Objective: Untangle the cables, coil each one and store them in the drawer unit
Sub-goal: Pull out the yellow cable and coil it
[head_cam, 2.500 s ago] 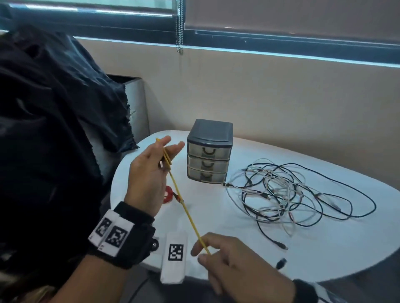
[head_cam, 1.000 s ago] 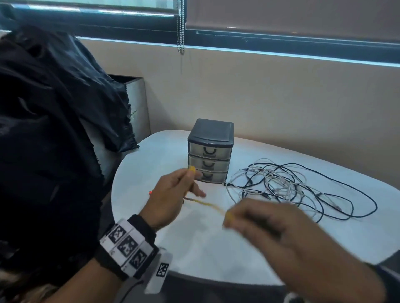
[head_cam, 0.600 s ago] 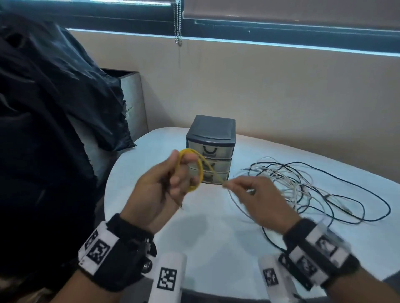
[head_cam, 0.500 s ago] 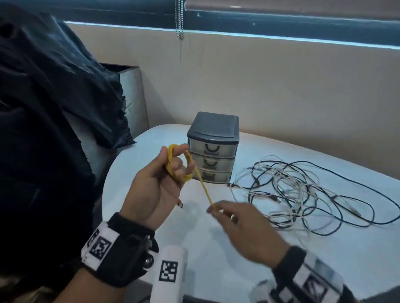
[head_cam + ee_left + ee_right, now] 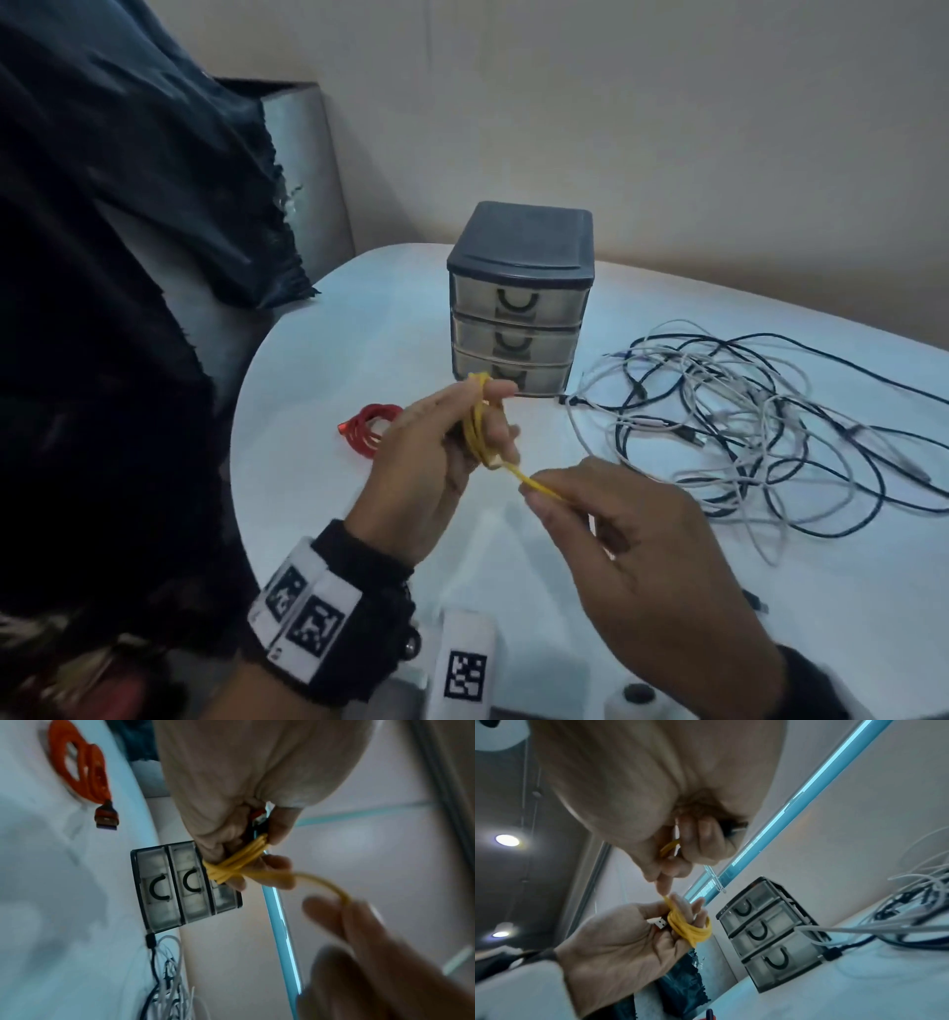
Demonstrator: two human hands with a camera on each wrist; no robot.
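A yellow cable [image 5: 476, 426] [image 5: 232, 866] [image 5: 690, 929] is wound in several loops round the fingers of my left hand [image 5: 441, 457] [image 5: 628, 939], held above the table in front of the drawer unit. My right hand [image 5: 631, 555] [image 5: 670, 850] pinches the cable's free tail [image 5: 534, 480] just right of the coil. The small grey three-drawer unit [image 5: 518, 303] [image 5: 180, 888] [image 5: 770, 933] stands behind, all drawers closed. A coiled red cable [image 5: 367, 426] [image 5: 82, 764] lies on the table left of my left hand. A tangle of white and black cables [image 5: 744, 411] sprawls to the right.
The round white table [image 5: 318, 462] ends close to me and on the left. A dark cloth [image 5: 128, 205] drapes over something at the left. A beige wall runs behind the drawer unit.
The yellow cable went from a straight stretch between my hands to several loops round my left fingers. My right hand circled it and now holds a short tail. The view tilted downward.
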